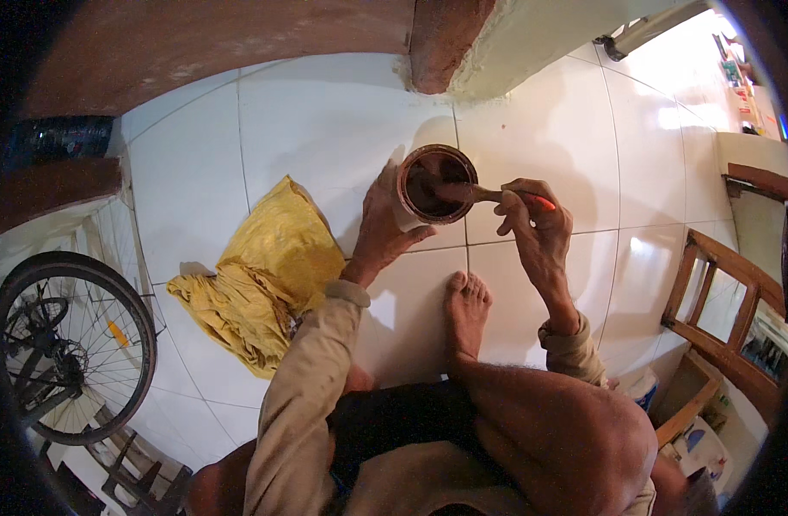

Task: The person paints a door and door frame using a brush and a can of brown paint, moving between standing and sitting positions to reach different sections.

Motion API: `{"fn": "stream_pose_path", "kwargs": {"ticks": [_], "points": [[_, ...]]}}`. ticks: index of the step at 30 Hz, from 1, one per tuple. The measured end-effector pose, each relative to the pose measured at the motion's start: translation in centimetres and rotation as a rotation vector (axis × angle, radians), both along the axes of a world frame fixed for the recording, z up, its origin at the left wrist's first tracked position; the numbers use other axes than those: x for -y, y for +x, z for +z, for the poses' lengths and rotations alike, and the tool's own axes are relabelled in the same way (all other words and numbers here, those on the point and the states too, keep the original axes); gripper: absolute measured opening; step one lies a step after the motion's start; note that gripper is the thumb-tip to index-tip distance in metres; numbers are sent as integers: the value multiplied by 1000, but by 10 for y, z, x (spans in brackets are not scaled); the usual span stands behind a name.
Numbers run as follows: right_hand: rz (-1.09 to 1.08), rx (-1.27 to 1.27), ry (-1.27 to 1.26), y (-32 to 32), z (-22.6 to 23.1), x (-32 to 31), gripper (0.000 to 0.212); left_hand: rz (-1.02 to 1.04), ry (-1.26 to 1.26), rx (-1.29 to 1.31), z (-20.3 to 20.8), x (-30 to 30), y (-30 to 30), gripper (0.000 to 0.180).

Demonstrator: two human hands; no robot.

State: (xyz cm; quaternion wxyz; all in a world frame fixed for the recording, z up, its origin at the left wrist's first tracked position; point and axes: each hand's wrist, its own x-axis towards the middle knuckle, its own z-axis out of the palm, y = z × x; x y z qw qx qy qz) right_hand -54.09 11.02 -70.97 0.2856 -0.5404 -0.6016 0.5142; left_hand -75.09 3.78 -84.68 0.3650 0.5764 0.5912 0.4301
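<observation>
Yellow cloth (282, 249) crumpled on white tile floor (544, 120), just left of left sleeve (312, 353). Bicycle wheel (112, 334) farther left. Brown wooden frame (738, 314) far right, well apart from hands. Bare foot (469, 314) near can, on wearer's side. Brown post (437, 52) limits far side. Open tile right of can and beyond it, up to post. Can (450, 158), dark brown inside: left grip (383, 222) wraps its left side. Right grip (538, 225) pinches brush (490, 195) by handle, working end inside can.
</observation>
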Motion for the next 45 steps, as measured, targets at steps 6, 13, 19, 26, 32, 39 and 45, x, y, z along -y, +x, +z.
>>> {"fn": "stream_pose_path", "kwargs": {"ticks": [6,13,19,26,32,39,45], "points": [[-139,-123,-60,7,-9,1,22,-139,-104,-58,-3,-9,-19,112],[-211,-333,-195,22,-39,5,19,-250,-203,-201,12,-11,-39,89],[-337,-503,-222,25,-58,12,19,-217,-170,109,-5,-43,-43,54],[-414,-678,-340,32,-73,16,21,-170,-303,578,-7,-55,-25,35],[-442,-919,-634,46,-89,27,23,-152,-285,491,-4,-40,-24,39],[-333,-1155,-546,50,-68,9,32,-167,-310,597,-11,-7,-23,41],[-71,-805,-45,15,-31,-44,31,-39,-358,467,7,43,-40,38]]}}
